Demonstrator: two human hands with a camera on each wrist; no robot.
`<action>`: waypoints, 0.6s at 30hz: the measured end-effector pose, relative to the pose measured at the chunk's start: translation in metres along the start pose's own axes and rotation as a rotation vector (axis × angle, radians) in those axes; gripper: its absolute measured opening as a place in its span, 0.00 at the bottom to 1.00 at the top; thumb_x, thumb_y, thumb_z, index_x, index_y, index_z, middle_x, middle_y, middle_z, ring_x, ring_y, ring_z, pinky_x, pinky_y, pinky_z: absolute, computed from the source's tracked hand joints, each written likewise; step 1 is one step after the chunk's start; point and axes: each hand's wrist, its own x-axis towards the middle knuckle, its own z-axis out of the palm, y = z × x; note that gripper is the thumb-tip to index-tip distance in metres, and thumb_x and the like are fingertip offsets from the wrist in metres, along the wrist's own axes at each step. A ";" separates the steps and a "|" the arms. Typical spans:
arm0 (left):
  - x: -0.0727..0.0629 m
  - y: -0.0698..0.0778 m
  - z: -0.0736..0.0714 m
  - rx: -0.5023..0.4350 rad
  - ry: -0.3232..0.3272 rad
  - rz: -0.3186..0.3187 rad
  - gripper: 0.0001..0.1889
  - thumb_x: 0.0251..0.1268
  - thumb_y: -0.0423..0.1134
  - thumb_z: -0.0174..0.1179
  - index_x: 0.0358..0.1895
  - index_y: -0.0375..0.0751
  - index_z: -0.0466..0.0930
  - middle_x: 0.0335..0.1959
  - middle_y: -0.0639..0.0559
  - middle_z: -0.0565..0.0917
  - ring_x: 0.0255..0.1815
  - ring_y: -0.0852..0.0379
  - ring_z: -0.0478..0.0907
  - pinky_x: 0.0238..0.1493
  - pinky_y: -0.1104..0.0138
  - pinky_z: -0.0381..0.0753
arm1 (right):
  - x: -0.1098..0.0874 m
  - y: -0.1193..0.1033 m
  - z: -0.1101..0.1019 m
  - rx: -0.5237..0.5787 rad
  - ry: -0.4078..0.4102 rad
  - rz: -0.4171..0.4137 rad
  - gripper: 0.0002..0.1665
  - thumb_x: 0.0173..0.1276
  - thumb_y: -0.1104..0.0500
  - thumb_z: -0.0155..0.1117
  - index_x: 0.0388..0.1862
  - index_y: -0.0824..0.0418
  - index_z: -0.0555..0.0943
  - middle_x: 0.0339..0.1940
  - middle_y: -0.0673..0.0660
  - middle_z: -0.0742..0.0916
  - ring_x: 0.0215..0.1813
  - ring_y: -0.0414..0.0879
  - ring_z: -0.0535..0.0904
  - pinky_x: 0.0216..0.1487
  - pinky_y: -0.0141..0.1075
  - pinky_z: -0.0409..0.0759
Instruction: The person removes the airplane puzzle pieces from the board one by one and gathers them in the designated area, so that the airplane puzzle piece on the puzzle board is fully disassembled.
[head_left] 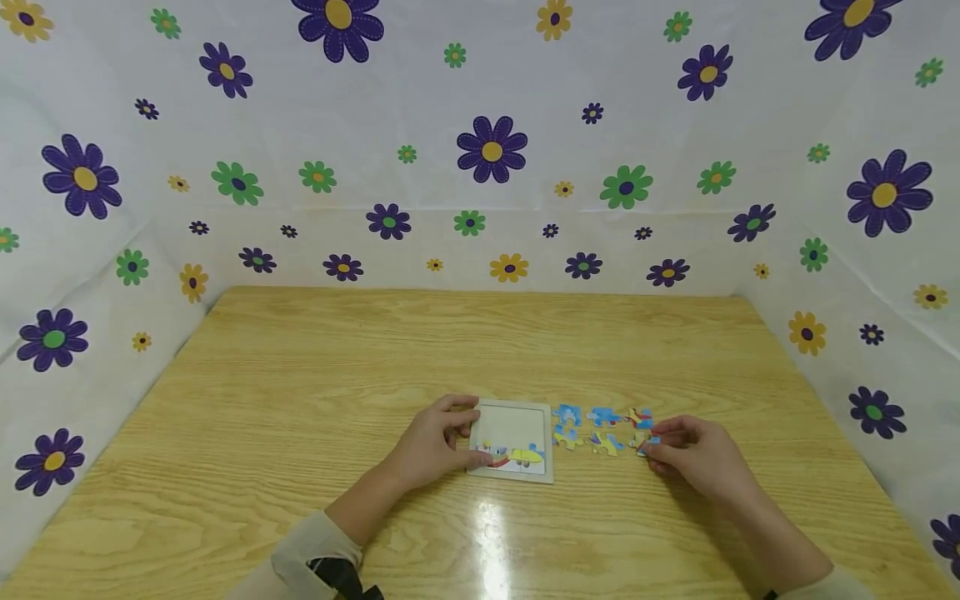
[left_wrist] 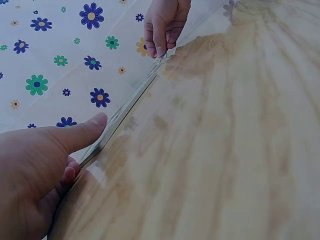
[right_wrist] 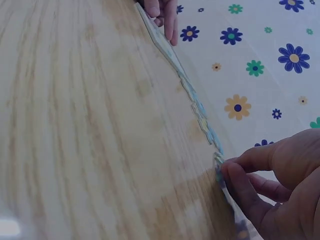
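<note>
Left hand (head_left: 437, 439) grips the puzzle tray (head_left: 513, 423) by its left edge, partly covering it; just right, five loose pieces (head_left: 604, 416) lie on the tabletop (head_left: 300, 375); farthest right, the right hand (head_left: 697, 458) pinches a near-row piece (head_left: 641, 442), partly hidden, its print hard to read.

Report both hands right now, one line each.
Left hand: holding the puzzle board by its left edge.
Right hand: pinching a puzzle piece, the rightmost in the nearer row.
</note>
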 end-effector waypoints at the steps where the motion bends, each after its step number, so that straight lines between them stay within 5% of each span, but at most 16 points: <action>1: 0.000 0.001 0.000 0.003 -0.012 -0.007 0.37 0.49 0.47 0.79 0.63 0.33 0.79 0.68 0.52 0.74 0.32 0.64 0.72 0.29 0.74 0.75 | -0.001 -0.001 0.000 -0.035 0.010 -0.008 0.25 0.68 0.62 0.69 0.57 0.77 0.74 0.43 0.61 0.85 0.38 0.42 0.86 0.41 0.32 0.86; 8: -0.003 0.003 -0.003 0.015 -0.064 -0.013 0.41 0.50 0.49 0.78 0.66 0.33 0.76 0.72 0.50 0.70 0.34 0.63 0.71 0.32 0.72 0.74 | -0.004 -0.005 0.001 -0.163 0.046 0.019 0.24 0.65 0.58 0.72 0.53 0.73 0.79 0.38 0.56 0.87 0.35 0.41 0.85 0.38 0.29 0.83; 18: -0.003 0.001 -0.006 0.018 -0.068 0.017 0.39 0.50 0.48 0.78 0.65 0.34 0.77 0.72 0.52 0.69 0.31 0.65 0.70 0.31 0.73 0.73 | -0.001 -0.006 0.012 -0.003 0.022 -0.018 0.28 0.65 0.60 0.72 0.58 0.75 0.77 0.46 0.61 0.84 0.39 0.37 0.85 0.43 0.32 0.86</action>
